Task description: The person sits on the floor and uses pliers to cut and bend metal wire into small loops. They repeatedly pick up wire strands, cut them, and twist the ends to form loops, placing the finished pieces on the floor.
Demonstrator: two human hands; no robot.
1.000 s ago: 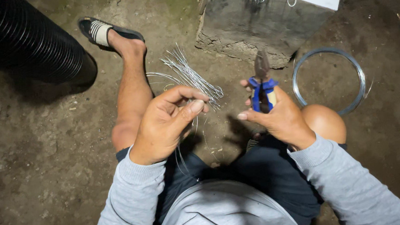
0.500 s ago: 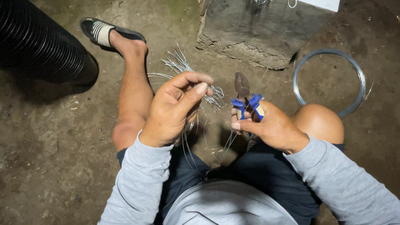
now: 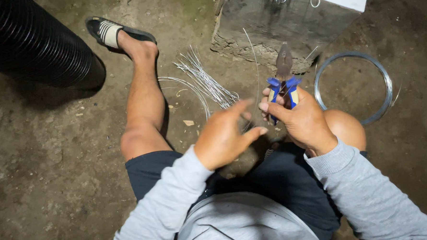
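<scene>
Right hand (image 3: pixel 304 123) gripped blue-handled pliers (image 3: pixel 282 78); left hand (image 3: pixel 226 136) spread, fingers near thin wire (image 3: pixel 256 70). Cut wire bundle (image 3: pixel 206 82) on dirt floor (image 3: pixel 47 156).

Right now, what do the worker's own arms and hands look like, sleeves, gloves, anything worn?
Both arms are in long light grey sweatshirt sleeves with ribbed cuffs ending at the wrists. The left hand and right hand are bare: no gloves, and no rings, watch or wristband can be seen. The sleeve fabric looks plain, without markings.

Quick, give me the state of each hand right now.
Left hand: fingers spread open, blurred; holds nothing that can be made out.
Right hand: closed on blue-handled pliers, with a thin wire beside them.
</scene>
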